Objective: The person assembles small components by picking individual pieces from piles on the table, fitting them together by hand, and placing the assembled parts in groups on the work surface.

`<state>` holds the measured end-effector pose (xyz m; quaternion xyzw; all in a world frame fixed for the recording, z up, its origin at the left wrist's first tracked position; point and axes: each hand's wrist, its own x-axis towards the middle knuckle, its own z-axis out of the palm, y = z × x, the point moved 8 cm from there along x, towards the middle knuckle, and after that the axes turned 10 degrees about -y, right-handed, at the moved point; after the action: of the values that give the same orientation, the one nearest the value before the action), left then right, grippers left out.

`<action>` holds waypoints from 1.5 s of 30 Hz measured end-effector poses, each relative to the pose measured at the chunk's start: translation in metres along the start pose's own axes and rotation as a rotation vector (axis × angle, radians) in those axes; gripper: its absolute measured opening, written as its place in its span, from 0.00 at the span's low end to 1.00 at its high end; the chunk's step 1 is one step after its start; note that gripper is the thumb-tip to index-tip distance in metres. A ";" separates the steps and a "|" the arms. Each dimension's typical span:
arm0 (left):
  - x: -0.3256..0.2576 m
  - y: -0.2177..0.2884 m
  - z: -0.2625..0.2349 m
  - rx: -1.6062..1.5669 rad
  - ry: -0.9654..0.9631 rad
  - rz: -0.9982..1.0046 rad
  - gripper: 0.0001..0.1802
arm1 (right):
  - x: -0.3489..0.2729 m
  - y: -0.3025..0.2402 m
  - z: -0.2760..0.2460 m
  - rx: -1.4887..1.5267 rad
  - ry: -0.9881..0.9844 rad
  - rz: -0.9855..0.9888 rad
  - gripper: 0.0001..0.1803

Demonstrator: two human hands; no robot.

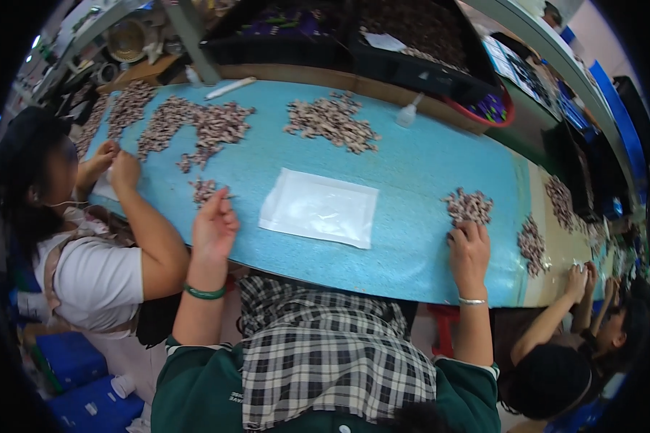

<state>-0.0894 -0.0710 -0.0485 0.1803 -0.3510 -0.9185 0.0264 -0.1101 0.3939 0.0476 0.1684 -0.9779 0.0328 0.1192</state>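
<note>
Head view: left hand (213, 227) fingers bent, pinching at small pile of parts (204, 189) on blue tabletop (412, 173); grip unclear. Right hand (469, 249) fingers spread flat, touching 2nd pile (469, 205). Clear bag (319, 208) btwn hands, long axis left-right. 2 co-workers, one each side.

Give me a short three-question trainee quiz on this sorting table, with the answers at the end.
1. True or false: the clear plastic bag lies between the person's two hands.
2. Which hand rests at the small pile of parts on the blue table? A) left hand B) right hand
3. Fill in: the left hand wears a ____ wristband.

Key: 1 true. 2 B, the right hand. 3 green.
</note>
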 end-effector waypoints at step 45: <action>-0.014 -0.041 0.134 0.605 -0.575 -0.064 0.04 | 0.070 -0.135 0.028 0.844 -0.347 -0.192 0.06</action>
<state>-0.1198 0.0472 0.0209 -0.0732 -0.5923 -0.7872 -0.1553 -0.1347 0.2414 0.0411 0.2951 -0.8646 0.3877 -0.1227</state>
